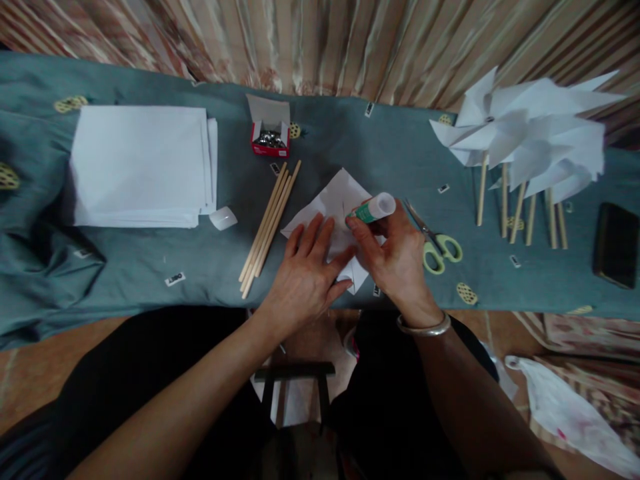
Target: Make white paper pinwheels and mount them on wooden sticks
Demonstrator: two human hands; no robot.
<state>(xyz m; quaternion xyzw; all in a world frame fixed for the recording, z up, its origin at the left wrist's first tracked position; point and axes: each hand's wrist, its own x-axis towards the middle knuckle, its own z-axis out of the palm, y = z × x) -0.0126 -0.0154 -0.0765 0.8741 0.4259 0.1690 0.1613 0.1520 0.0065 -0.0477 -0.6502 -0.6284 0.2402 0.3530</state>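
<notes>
A white cut paper square [334, 200] lies on the teal cloth near the table's front edge. My left hand [306, 272] rests flat on it with fingers spread, pressing it down. My right hand [395, 257] grips a green and white glue stick [373, 209], tilted with its tip toward the middle of the paper. A silver bangle [425, 327] is on my right wrist. A bundle of thin wooden sticks [270, 223] lies just left of the paper.
A stack of white sheets [140, 163] and a white cap [223, 218] lie at left. A red box of pins [270, 137] stands behind the sticks. Green-handled scissors [434, 241], finished paper pinwheels [530, 137] and a black phone [616, 244] lie at right.
</notes>
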